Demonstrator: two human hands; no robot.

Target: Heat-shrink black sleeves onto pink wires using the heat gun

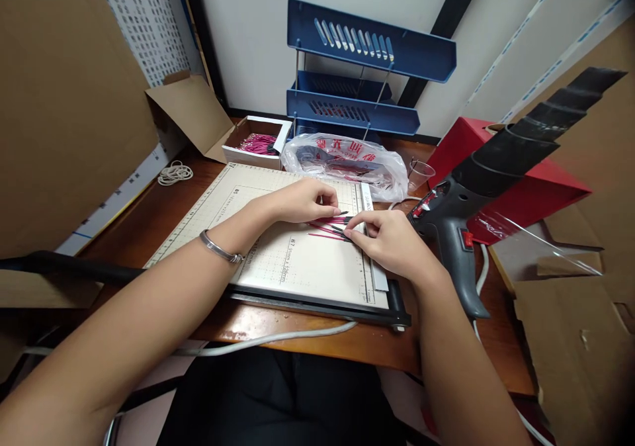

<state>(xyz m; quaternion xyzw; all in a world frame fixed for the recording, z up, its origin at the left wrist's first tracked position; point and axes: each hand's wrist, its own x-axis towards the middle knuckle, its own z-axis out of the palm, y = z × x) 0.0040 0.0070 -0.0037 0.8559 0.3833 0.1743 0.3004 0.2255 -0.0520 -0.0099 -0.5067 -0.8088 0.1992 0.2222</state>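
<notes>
wires [328, 222] | thin, pink, black ends toward the right | loose small bunch, roughly side by side, slightly fanned | on cream printed cutting board [322, 274], near its right edge

Wires [335, 221], seemingly, on the trimmer [317, 274]; bag [347, 148] behind

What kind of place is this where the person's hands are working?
It looks like a workbench, maybe in a small workshop. You can tell from the big heat gun, the paper-cutter board with printed measurements, and the thin pink pieces on it.
</notes>
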